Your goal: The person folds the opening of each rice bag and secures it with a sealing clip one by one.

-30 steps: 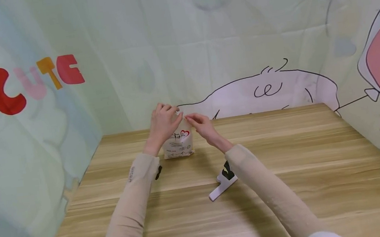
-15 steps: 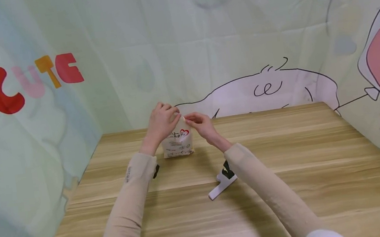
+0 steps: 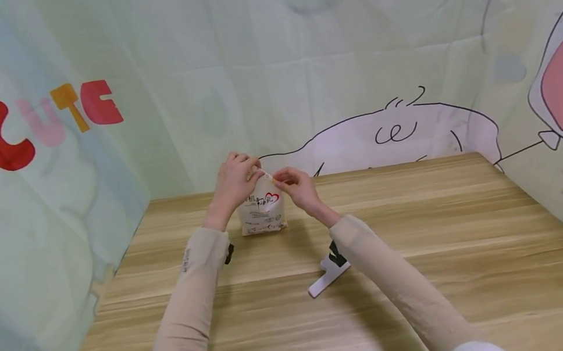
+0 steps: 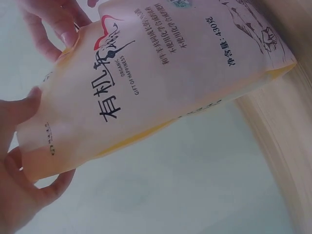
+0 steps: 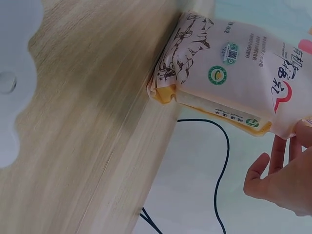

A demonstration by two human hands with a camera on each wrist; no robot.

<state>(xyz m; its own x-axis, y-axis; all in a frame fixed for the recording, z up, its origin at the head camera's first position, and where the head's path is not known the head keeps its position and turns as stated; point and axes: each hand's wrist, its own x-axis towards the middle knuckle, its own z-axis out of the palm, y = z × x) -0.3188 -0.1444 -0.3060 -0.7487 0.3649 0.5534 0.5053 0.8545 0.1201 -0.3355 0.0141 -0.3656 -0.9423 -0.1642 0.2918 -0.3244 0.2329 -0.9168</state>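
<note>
A pale packaged bag (image 3: 263,216) with a red heart and dark printed characters stands upright near the table's back edge. My left hand (image 3: 232,187) holds its top left part. In the left wrist view, the left thumb (image 4: 22,109) lies on the bag's printed front and fingers reach behind it. At the opposite top edge my right hand (image 3: 300,191) pinches the bag's side between thumb and fingers; the right wrist view shows that hand (image 5: 287,175) beside the yellow-edged side. A white sealing clip (image 3: 328,276) lies on the table below, partly hidden by the right sleeve.
The wood-grain table (image 3: 425,228) spans the view. A printed cloth backdrop (image 3: 275,82) rises behind it and along both sides. Dark cables (image 5: 226,161) hang beyond the table edge in the right wrist view.
My left hand has shifted slightly left, and more of the bag's upper print shows between the hands. The right hand keeps its pinch at the edge. The clip has stayed put.
</note>
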